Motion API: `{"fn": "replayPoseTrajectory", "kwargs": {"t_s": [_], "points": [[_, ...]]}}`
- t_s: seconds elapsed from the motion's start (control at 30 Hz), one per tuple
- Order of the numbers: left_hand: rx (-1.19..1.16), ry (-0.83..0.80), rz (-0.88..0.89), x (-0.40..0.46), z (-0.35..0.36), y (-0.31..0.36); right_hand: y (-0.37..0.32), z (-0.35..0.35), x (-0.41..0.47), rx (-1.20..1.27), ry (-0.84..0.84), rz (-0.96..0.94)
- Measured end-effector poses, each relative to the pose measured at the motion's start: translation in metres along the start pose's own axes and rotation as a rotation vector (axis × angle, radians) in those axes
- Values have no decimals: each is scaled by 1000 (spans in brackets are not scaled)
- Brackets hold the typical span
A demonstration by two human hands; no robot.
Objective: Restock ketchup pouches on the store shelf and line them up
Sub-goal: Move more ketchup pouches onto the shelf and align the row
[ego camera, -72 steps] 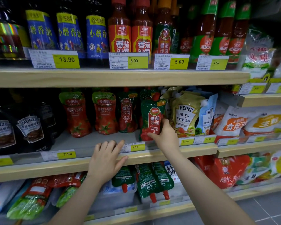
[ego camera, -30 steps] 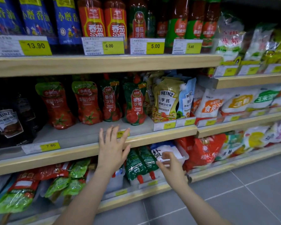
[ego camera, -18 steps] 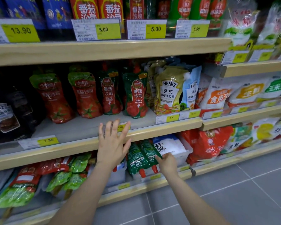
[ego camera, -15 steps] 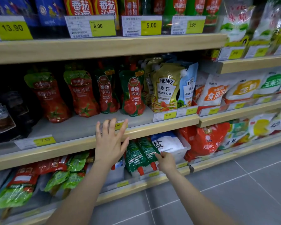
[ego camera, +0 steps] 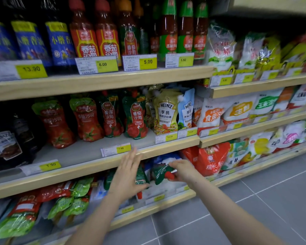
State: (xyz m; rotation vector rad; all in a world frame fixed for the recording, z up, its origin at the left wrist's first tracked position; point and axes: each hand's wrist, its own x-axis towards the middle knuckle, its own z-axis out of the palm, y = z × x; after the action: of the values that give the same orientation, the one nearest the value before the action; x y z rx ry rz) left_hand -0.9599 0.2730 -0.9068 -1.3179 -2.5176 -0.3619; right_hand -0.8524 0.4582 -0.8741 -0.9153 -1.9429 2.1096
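At nine o'clock, on the middle shelf, dark Heinz pouches stood at the far left, and to their right ran a row of four upright ketchup pouches: two red ones and, then two green-topped ones and. Below them, toward seven o'clock, red and green pouches lay flat on the bottom shelf. Near the centre, the left hand was spread flat with straight fingers in front of the middle shelf's wooden edge, gripping nothing. Just right of it, at about four o'clock from the row, the right hand pinched a green ketchup pouch near its red cap, lifted in front of the bottom shelf; a second green pouch showed behind the left hand. At two o'clock stood a yellow Heinz pouch, with white bags further right.
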Motion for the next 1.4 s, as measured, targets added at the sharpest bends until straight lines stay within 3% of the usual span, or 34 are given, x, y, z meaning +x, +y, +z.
{"fn": "replayPoseTrajectory", "kwargs": {"t_s": [0.13, 0.23, 0.3, 0.37, 0.47, 0.57, 0.67, 0.8, 0.97, 1.1, 1.23, 1.4], "points": [[-436, 11, -135, -6, 18, 41, -31, 7, -16, 44, -87, -47], [-830, 13, -359, -2, 22, 64, -49, 7, -29, 35, -202, -60], [-963, 3, -446, 0, 21, 72, -55, 4, -34, 53, -261, -29], [-1003, -40, -428, 4, 15, 71, -57, -4, -38, 48, -236, -66], [-1124, -251, -332, 8, -2, 63, -56, -24, -37, -83, -106, -321], [-1122, -486, -248, 9, -23, 64, -52, -30, -35, -244, -174, -441], [-1148, -592, -242, 12, -29, 69, -50, -22, -38, -139, -191, -425], [-1156, -387, -334, 11, -20, 80, -58, -27, -35, -56, -79, -429], [-977, -150, -398, 10, -11, 94, -61, -25, -31, -60, -118, -398], [-837, -140, -346, 13, -11, 85, -61, -26, -29, -84, -181, -433], [-735, -155, -318, 15, -7, 84, -63, -23, -26, -90, -108, -425], [-778, -126, -338, 17, 0, 85, -71, -18, -23, -160, -103, -414]]}}
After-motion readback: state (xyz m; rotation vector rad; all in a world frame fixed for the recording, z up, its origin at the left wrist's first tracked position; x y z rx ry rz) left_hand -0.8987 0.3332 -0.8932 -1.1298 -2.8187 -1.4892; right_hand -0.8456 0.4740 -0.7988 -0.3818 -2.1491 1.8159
